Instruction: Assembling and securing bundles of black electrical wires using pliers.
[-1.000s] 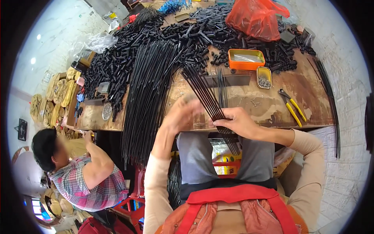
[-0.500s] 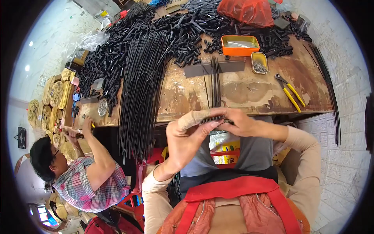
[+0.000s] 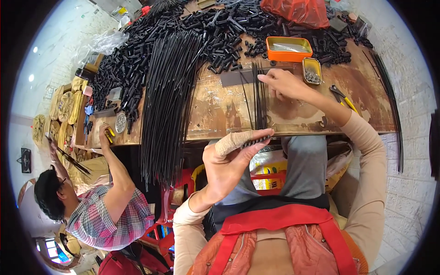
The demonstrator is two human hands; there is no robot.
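Note:
My left hand (image 3: pixel 228 158), its index finger wrapped in tan tape, is closed around a bundle of thin black rods (image 3: pixel 260 107). The rods' near ends line up in a row between its thumb and index finger, and their long parts stretch away over the table. My right hand (image 3: pixel 288 85) is over the table beside the rods' far part, fingers apart and partly bent, with nothing visible in it. Its index fingertip overlaps the rods; whether it touches them I cannot tell. A flat dark strip (image 3: pixel 233 78) lies under the rods there.
A large sheaf of black rods (image 3: pixel 168 96) overhangs the table's front edge. Black tubular parts (image 3: pixel 121 68) are heaped behind. An orange tin (image 3: pixel 289 56), a small tin of metal bits (image 3: pixel 311 75) and yellow-handled pliers (image 3: pixel 352 105) lie right. A co-worker (image 3: pixel 107 215) holds rods at left.
My right hand has left the near rod ends beside my left hand and moved forward over the table. My left hand keeps the rods. The co-worker's hands have moved apart.

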